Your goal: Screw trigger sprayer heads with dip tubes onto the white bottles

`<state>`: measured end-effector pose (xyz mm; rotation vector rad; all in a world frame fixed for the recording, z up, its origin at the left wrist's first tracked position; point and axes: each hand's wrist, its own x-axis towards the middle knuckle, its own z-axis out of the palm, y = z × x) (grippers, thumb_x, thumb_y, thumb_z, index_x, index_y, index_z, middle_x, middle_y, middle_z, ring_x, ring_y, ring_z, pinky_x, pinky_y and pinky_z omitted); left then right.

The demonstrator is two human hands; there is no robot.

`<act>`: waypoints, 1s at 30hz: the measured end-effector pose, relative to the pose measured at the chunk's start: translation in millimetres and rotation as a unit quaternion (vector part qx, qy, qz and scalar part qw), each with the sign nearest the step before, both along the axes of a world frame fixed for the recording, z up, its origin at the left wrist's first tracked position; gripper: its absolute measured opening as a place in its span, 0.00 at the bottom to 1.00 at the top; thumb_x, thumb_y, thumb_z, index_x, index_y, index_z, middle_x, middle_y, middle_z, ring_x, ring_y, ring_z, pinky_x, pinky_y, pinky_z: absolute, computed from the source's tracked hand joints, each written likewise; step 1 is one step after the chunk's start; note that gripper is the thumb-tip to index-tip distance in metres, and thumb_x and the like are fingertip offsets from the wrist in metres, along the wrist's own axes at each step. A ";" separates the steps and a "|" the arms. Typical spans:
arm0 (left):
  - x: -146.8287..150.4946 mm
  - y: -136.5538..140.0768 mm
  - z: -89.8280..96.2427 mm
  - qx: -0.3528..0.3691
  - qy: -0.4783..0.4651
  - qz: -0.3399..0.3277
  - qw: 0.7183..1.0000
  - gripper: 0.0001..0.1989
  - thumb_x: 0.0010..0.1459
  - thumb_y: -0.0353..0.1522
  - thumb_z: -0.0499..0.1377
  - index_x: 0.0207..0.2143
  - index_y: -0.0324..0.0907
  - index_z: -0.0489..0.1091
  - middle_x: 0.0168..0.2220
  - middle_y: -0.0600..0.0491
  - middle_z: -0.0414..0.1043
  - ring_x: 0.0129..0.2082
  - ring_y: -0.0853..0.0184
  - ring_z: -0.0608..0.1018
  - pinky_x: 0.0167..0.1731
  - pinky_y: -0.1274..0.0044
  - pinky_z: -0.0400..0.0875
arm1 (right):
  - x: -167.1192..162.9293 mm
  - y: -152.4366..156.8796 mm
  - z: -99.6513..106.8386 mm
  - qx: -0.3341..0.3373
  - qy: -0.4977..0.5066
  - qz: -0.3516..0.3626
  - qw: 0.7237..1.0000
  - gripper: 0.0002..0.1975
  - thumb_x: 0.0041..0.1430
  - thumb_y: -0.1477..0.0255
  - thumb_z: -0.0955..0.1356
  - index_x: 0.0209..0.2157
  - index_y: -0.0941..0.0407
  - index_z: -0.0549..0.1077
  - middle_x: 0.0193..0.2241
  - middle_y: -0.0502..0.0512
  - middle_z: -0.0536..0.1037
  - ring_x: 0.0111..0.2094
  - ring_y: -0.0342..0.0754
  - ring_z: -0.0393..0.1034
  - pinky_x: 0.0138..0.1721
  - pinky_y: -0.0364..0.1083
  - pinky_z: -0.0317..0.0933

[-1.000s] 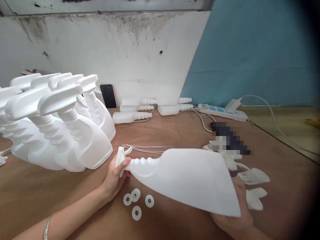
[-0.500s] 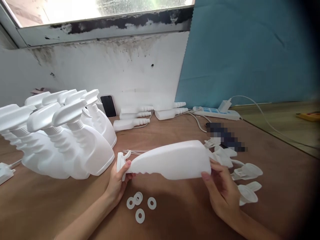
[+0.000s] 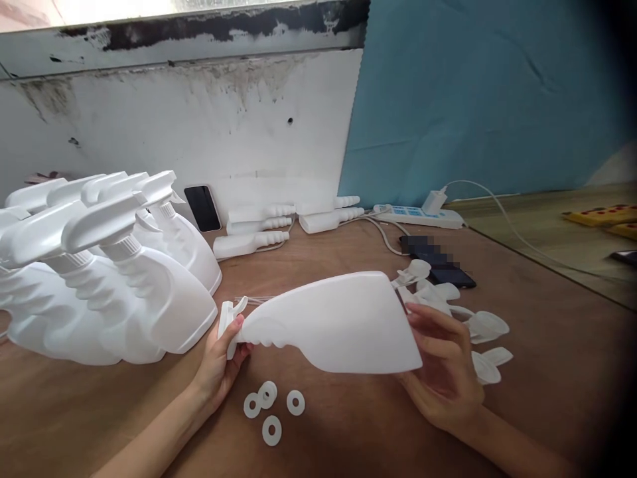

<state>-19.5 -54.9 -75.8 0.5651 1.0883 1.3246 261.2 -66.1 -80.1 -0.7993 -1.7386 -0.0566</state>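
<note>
A white spray bottle [image 3: 328, 325] is held sideways above the table, neck to the left and base to the right. My left hand [image 3: 221, 362] is closed around its neck end, where a white trigger spray head [image 3: 229, 325] sticks up. At the base, my right hand [image 3: 445, 372] curls its fingers round the edge, its thumb partly hidden behind the bottle's lower corner. Several flat white rings [image 3: 272, 431] lie on the table below the bottle, two of them overlapping.
White spray bottles [image 3: 169, 292] with heads on crowd the left. Behind lie slim white bottles [image 3: 249, 244], a phone [image 3: 202, 208] against the wall, a power strip [image 3: 423, 216] with cables, and a dark blurred object [image 3: 438, 262]. Translucent plastic pieces [image 3: 488, 326] lie at the right.
The bottle has rolled so that more of its broad side faces me. My right thumb has slid from the front of the base to underneath. The view has shifted slightly right.
</note>
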 end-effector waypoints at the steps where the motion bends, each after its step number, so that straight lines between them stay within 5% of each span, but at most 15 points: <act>1: -0.2 -0.3 -0.3 0.000 -0.001 -0.004 1.000 0.16 0.48 0.35 0.63 0.37 0.41 0.64 0.27 0.58 0.66 0.23 0.76 0.69 0.21 0.86 0.68 | -0.8 -1.6 1.0 -0.007 0.007 0.019 1.000 0.26 0.46 0.80 0.68 0.48 0.49 0.65 0.57 0.57 0.57 0.52 0.58 0.60 0.45 0.58 0.63; 4: 0.1 -1.4 -0.3 0.003 0.008 -0.024 1.000 0.15 0.48 0.36 0.63 0.37 0.41 0.63 0.26 0.59 0.64 0.22 0.77 0.68 0.21 0.86 0.67 | -2.6 -6.7 5.4 -0.058 0.020 0.105 0.993 0.28 0.47 0.79 0.68 0.50 0.48 0.60 0.61 0.55 0.51 0.60 0.61 0.48 0.52 0.64 0.55; 7: 1.1 -2.6 0.8 0.013 0.021 -0.029 0.999 0.16 0.48 0.36 0.63 0.38 0.42 0.63 0.27 0.59 0.65 0.24 0.76 0.69 0.24 0.84 0.68 | -1.4 -7.2 8.5 -0.121 0.055 0.133 0.982 0.26 0.50 0.77 0.67 0.50 0.49 0.57 0.58 0.59 0.57 0.59 0.59 0.49 0.52 0.64 0.56; 14: 8.8 -7.7 4.1 0.024 0.038 -0.013 0.999 0.19 0.43 0.36 0.66 0.34 0.40 0.62 0.25 0.59 0.65 0.22 0.76 0.68 0.23 0.84 0.66 | 4.5 -0.9 6.2 -0.133 0.032 0.010 0.991 0.26 0.54 0.63 0.66 0.54 0.52 0.57 0.51 0.62 0.65 0.52 0.58 0.61 0.45 0.55 0.63; 20: 15.7 -12.6 5.0 0.085 0.111 0.014 0.990 0.21 0.40 0.38 0.67 0.31 0.40 0.60 0.24 0.59 0.65 0.20 0.75 0.67 0.20 0.83 0.62 | 0.0 3.4 7.9 -0.176 0.010 -0.105 0.979 0.19 0.59 0.59 0.58 0.47 0.54 0.63 0.39 0.58 0.70 0.39 0.53 0.66 0.35 0.50 0.62; 30: 24.7 -53.3 26.1 0.262 0.283 0.178 0.905 0.24 0.32 0.31 0.70 0.33 0.47 0.63 0.28 0.54 0.74 0.28 0.61 0.76 0.30 0.73 0.69 | -11.1 2.2 1.4 -0.285 0.136 -0.097 0.944 0.19 0.62 0.59 0.52 0.40 0.54 0.66 0.35 0.54 0.70 0.34 0.48 0.64 0.32 0.45 0.59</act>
